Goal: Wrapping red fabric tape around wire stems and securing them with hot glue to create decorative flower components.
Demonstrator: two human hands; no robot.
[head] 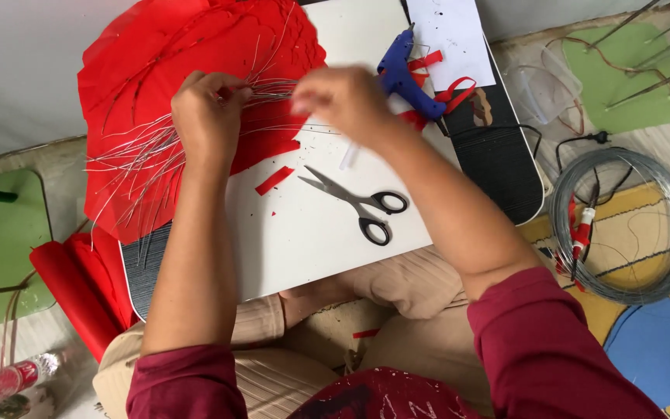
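Note:
My left hand (pixel 209 116) grips a bundle of thin metal wires (pixel 137 159) that fan out to the left over large red paper petals (pixel 188 54). My right hand (pixel 343 101), blurred with motion, pinches the wire ends just to the right of the left hand. Both hands hover over a white sheet (pixel 304 233) on a small black lap table (pixel 498 155). Black-handled scissors (pixel 358 203) lie shut on the sheet below my right hand. A blue glue gun (pixel 403 76) rests behind it.
A coil of wire (pixel 622 225) with red-handled pliers (pixel 581 233) lies on the floor at right. Red paper rolls (pixel 71 287) sit at lower left, green sheets (pixel 1 240) at left and top right, blue foam (pixel 657 345) at lower right, a bottle (pixel 5 380) at bottom left.

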